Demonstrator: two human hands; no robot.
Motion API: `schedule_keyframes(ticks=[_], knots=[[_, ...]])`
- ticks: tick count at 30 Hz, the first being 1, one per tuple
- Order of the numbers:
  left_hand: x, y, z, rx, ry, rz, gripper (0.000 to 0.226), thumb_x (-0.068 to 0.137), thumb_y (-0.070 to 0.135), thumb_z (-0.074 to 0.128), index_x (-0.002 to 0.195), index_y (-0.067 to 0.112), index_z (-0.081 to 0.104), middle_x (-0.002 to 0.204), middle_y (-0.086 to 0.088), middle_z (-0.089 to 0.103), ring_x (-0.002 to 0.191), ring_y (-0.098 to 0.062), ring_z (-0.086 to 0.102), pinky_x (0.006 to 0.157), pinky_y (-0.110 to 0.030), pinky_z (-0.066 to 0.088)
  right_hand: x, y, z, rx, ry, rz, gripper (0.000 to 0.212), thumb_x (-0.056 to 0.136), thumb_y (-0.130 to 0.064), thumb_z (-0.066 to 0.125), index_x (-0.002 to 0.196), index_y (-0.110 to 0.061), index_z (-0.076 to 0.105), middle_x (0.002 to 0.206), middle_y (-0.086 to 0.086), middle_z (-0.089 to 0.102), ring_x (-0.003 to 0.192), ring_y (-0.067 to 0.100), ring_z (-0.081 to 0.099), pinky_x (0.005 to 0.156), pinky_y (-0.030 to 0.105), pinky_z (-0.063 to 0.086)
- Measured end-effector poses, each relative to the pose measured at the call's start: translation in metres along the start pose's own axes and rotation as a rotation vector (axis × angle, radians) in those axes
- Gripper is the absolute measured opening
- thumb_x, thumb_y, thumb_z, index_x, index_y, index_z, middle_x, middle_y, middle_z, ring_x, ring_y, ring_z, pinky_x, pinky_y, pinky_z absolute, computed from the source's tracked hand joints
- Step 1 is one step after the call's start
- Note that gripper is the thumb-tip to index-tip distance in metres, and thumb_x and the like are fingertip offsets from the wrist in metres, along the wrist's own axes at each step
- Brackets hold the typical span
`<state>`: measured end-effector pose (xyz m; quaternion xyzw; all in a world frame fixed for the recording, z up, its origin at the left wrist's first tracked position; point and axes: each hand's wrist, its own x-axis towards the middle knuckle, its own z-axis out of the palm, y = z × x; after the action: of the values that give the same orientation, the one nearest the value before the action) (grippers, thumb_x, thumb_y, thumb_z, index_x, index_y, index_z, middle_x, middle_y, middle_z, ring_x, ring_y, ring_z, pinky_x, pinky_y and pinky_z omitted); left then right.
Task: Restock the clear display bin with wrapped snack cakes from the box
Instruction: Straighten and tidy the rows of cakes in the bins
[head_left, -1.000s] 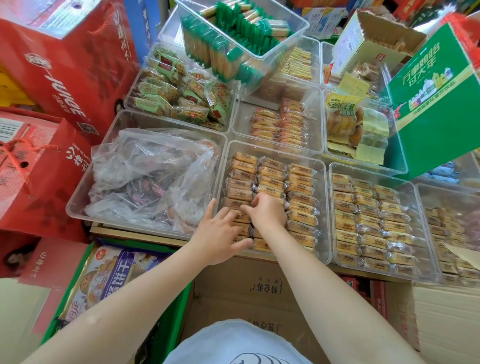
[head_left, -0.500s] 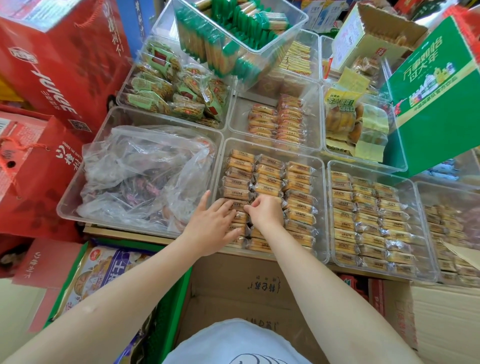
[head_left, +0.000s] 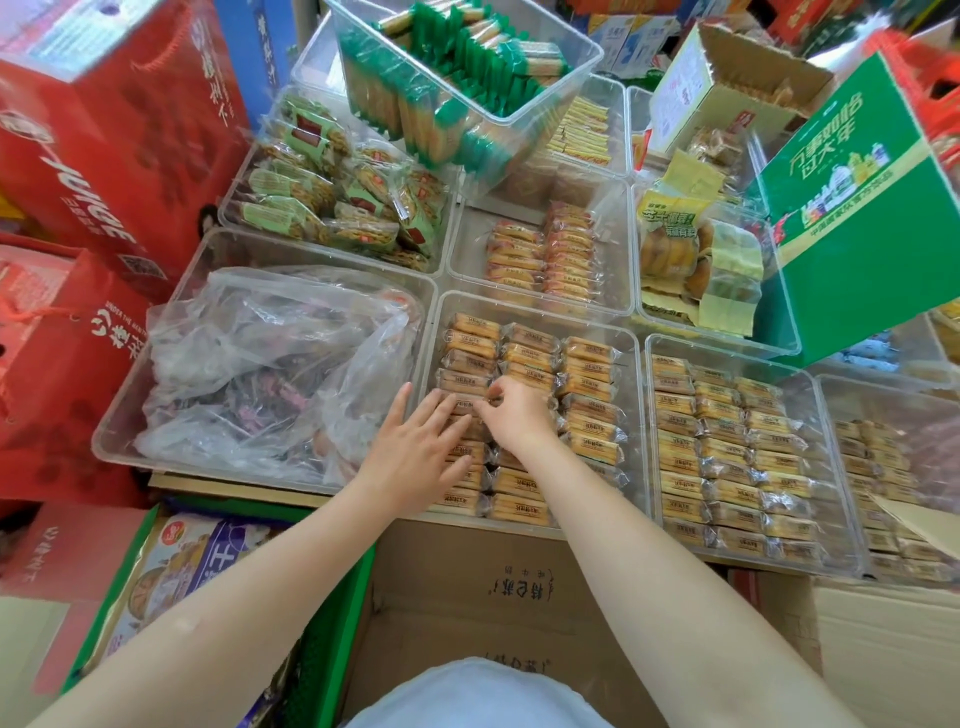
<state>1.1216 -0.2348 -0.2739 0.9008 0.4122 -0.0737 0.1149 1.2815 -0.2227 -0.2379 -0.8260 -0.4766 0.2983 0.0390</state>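
Step in hand: snack cakes (head_left: 530, 358) are being squared into rows inside the clear display bin (head_left: 635, 364); judged as tidying of cakes already placed, not a fresh load.
Left hand (head_left: 415, 452): laid flat, fingers straight and spread, resting on the left column of cakes; nothing is grasped.
Right hand (head_left: 514, 415): fingers curled, a cake wrapper apparently pinched at the middle column; the exact grip is partly hidden by the knuckles.
Task bin: centre of view, three columns of wrapped cakes, nearly filled; a little room is judged to remain at its 3 o'clock side.
Supply box (head_left: 519, 597): brown cardboard, at 6 o'clock just below the bin; its contents cannot be seen.
Next move: judged to call for release of the pinched cake, withdrawal toward 6 o'clock, and a further handful taken from the box.
Bin at 9 o'clock (head_left: 156, 410): a crumpled clear plastic bag (head_left: 270, 364) of dark wrapped items is held.
Bin at 3 o'clock (head_left: 831, 467): similar wrapped cakes in rows.
Bin at 12 o'clock (head_left: 467, 244): orange-wrapped snacks, partly filled.
Tilted bin at 12 o'clock, farther (head_left: 571, 67): green-ended biscuit packs.
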Motion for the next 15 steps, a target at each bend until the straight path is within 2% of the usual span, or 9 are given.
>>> schedule_keyframes(ticks=[1, 4, 5, 8, 11, 13, 15], knots=[[0.001, 0.0, 0.0, 0.0, -0.002, -0.005, 0.081, 0.093, 0.062, -0.007, 0.162, 0.028, 0.019, 0.17, -0.004, 0.011, 0.158, -0.022, 0.001, 0.118, -0.053, -0.023, 0.002, 0.0, 0.002, -0.015, 0.007, 0.03, 0.023, 0.097, -0.043, 0.061, 0.108, -0.023, 0.06, 0.095, -0.002, 0.063, 0.09, 0.022, 0.061, 0.082, 0.038, 0.052], [0.001, 0.002, 0.0, 0.018, -0.003, -0.013, 0.067, 0.103, 0.059, 0.006, 0.162, 0.03, 0.019, 0.17, -0.003, 0.012, 0.158, -0.021, 0.002, 0.117, -0.056, -0.023, 0.004, -0.001, 0.004, -0.019, 0.038, 0.12, 0.023, 0.096, -0.041, 0.065, 0.098, -0.019, 0.061, 0.088, -0.002, 0.061, 0.08, 0.021, 0.057, 0.061, 0.03, 0.042], [0.0, 0.002, 0.0, 0.009, -0.002, -0.017, 0.064, 0.104, 0.058, 0.011, 0.162, 0.03, 0.019, 0.17, -0.003, 0.013, 0.158, -0.021, 0.004, 0.117, -0.056, -0.024, 0.005, 0.0, 0.007, 0.01, 0.033, 0.145, 0.022, 0.095, -0.04, 0.066, 0.095, -0.019, 0.062, 0.087, -0.003, 0.061, 0.08, 0.021, 0.058, 0.06, 0.03, 0.04], [-0.001, 0.002, -0.001, -0.019, 0.003, -0.029, 0.063, 0.105, 0.056, 0.016, 0.162, 0.029, 0.017, 0.17, -0.004, 0.015, 0.157, -0.021, 0.006, 0.117, -0.055, -0.025, 0.014, 0.006, 0.009, 0.212, -0.008, 0.175, 0.018, 0.091, -0.034, 0.073, 0.083, -0.018, 0.068, 0.098, -0.002, 0.068, 0.089, 0.02, 0.062, 0.071, 0.029, 0.042], [0.0, 0.002, -0.002, -0.031, -0.006, -0.036, 0.063, 0.105, 0.056, 0.015, 0.162, 0.029, 0.015, 0.17, -0.004, 0.012, 0.158, -0.02, 0.003, 0.116, -0.055, -0.026, 0.019, 0.012, 0.006, 0.341, -0.036, 0.167, 0.022, 0.089, -0.031, 0.075, 0.073, -0.018, 0.067, 0.106, -0.01, 0.065, 0.094, 0.015, 0.058, 0.081, 0.028, 0.04], [0.001, 0.002, -0.002, -0.015, -0.018, -0.041, 0.064, 0.105, 0.056, 0.014, 0.162, 0.029, 0.015, 0.17, -0.003, 0.012, 0.157, -0.02, 0.004, 0.116, -0.055, -0.026, 0.021, 0.012, 0.008, 0.276, -0.033, 0.143, 0.021, 0.09, -0.034, 0.074, 0.077, -0.018, 0.069, 0.1, -0.014, 0.061, 0.094, 0.014, 0.057, 0.083, 0.03, 0.043], [0.002, 0.003, -0.003, 0.02, -0.03, -0.027, 0.065, 0.104, 0.056, 0.014, 0.163, 0.028, 0.017, 0.17, -0.003, 0.016, 0.157, -0.021, 0.008, 0.116, -0.057, -0.026, 0.023, 0.011, 0.012, 0.112, -0.03, 0.101, 0.023, 0.092, -0.039, 0.071, 0.077, -0.022, 0.065, 0.091, -0.009, 0.066, 0.093, 0.02, 0.063, 0.084, 0.036, 0.052]])
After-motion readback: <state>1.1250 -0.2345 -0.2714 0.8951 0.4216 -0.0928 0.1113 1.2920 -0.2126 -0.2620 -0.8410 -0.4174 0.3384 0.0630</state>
